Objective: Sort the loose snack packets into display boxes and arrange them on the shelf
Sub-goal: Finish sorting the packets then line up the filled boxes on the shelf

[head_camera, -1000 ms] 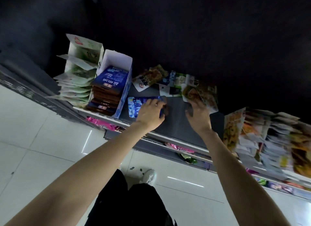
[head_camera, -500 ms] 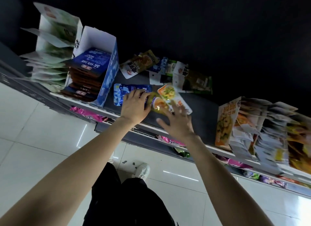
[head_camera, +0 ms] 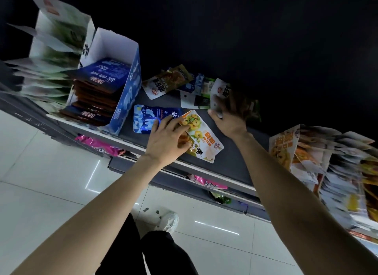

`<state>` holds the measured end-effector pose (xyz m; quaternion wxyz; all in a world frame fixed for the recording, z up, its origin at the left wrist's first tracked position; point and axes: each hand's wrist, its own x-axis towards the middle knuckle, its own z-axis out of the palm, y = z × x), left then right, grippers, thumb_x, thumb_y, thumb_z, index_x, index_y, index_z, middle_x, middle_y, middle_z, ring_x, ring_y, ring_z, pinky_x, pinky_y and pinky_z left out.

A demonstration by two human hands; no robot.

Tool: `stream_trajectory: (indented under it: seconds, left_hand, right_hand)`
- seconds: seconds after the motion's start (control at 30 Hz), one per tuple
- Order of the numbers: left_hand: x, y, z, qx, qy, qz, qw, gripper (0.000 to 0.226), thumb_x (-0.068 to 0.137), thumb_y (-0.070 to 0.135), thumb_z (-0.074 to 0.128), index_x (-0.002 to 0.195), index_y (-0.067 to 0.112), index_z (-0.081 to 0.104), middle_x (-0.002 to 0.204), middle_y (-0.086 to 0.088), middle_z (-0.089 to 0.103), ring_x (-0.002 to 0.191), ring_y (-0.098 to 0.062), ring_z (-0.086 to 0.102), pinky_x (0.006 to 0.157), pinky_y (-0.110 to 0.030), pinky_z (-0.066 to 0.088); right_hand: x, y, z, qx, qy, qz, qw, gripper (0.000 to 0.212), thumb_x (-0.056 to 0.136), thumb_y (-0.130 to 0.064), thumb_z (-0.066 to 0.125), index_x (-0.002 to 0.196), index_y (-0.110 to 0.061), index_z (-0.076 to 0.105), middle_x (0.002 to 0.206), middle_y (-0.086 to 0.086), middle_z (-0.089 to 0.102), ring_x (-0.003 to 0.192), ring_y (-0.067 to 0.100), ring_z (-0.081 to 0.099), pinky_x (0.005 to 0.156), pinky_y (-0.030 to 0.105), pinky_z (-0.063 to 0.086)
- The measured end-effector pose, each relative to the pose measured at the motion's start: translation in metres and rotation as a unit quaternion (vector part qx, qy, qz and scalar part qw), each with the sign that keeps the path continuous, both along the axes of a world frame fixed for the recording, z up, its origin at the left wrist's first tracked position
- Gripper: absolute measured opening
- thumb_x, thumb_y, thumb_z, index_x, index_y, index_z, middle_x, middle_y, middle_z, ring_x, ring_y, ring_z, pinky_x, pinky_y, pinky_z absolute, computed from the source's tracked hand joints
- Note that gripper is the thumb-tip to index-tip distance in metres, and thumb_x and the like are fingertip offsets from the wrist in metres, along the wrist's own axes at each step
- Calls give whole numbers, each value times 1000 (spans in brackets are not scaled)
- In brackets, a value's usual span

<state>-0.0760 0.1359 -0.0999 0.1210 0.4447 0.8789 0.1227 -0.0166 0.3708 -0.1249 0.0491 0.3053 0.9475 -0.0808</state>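
On the dark shelf (head_camera: 235,162), a white-and-yellow snack packet (head_camera: 202,137) lying near the front edge is pinched by the curled fingers of the left hand (head_camera: 165,139), with a blue packet (head_camera: 147,118) lying flat just to its left. Farther back and to the right, a white packet (head_camera: 219,92) in the loose pile is grasped by the right hand (head_camera: 229,117). At the left, a blue display box (head_camera: 128,94) is seen stacked with dark packets.

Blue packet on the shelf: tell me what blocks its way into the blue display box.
The left hand and the yellow-white packet lie on the blue packet. Nothing lies between it and the blue display box beside it.
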Motion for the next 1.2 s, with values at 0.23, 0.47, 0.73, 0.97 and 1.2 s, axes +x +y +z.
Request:
stream_trajectory:
  seconds: [0.23, 0.47, 0.73, 0.97, 1.2]
  left_hand:
    - [-25, -22, 7, -19, 31, 92, 995, 62, 87, 62, 43, 141, 33, 35, 155, 0, 20, 142, -29, 11, 113, -54, 8]
    - [-24, -32, 2, -49, 19, 103, 993, 66, 87, 64, 38, 144, 32, 27, 155, -4, 17, 143, -31, 7, 113, -48, 13]
    - [-58, 6, 8, 19, 59, 75, 995, 64, 90, 54, 41, 144, 22, 28, 151, -11, 22, 140, -35, 14, 111, -46, 20]
    - [-83, 33, 3, -62, -19, 44, 997, 64, 93, 57, 32, 148, 27, 18, 155, -9, 17, 142, -36, 8, 114, -42, 11]
    - [-48, 6, 8, -34, 13, -61, 997, 53, 94, 56, 28, 143, 36, 30, 152, 8, 26, 139, -21, 24, 115, -47, 12]
  right_hand:
    - [27, -84, 38, -13, -79, 146, 986, 56, 90, -69, 18, 140, -46, 29, 156, -7, 13, 135, 39, 20, 105, 58, 24]
    - [-13, -60, 56, 61, 29, 90, 994, 48, 96, -56, 27, 139, -36, 38, 146, 7, 36, 133, 39, 27, 105, 55, 26]
    - [-47, -31, 5, -21, 2, 84, 996, 78, 78, -81, 8, 140, -42, 34, 157, 3, 8, 144, 36, 7, 108, 58, 28]
    - [5, -82, 20, -8, -35, 101, 994, 59, 88, -71, 5, 144, -52, 14, 157, -3, 13, 138, 40, 18, 108, 58, 21]
    - [60, -93, 38, -37, 42, 108, 993, 69, 92, -65, 7, 134, -31, 49, 149, -1, 36, 137, 31, 29, 102, 53, 34]
